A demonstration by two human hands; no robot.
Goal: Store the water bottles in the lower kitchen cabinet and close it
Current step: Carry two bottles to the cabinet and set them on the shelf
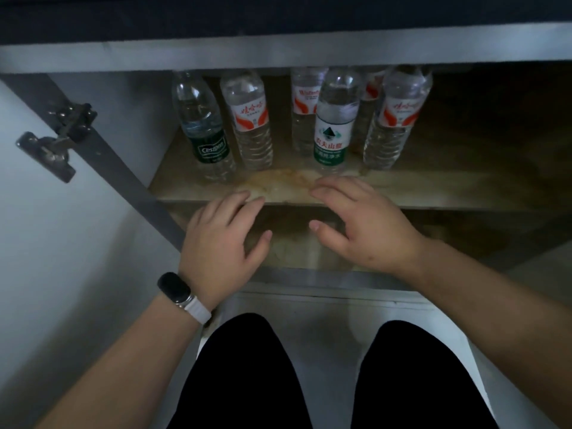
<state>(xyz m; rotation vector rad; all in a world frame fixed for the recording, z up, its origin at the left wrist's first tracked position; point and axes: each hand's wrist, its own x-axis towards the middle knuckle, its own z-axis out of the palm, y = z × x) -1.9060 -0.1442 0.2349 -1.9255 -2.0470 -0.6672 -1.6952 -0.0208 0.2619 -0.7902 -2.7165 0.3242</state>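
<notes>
Several clear water bottles stand upright on the shelf point(433, 193) of the open lower cabinet. At the left is a dark-green-labelled bottle point(205, 131), beside it a red-labelled one point(249, 119). A green-and-white-labelled bottle point(334, 122) stands in front of two red-labelled ones, and another red-labelled bottle point(394, 119) is at the right. My left hand point(223, 246), with a wristband, and my right hand point(362, 224) hover empty just before the shelf's front edge, fingers spread, touching no bottle.
The cabinet door point(46, 212) stands open at the left, its metal hinge point(55, 140) showing. The countertop's edge point(278, 48) overhangs the opening. My knees in black trousers point(247, 373) are on the floor in front. The shelf's right half is dark.
</notes>
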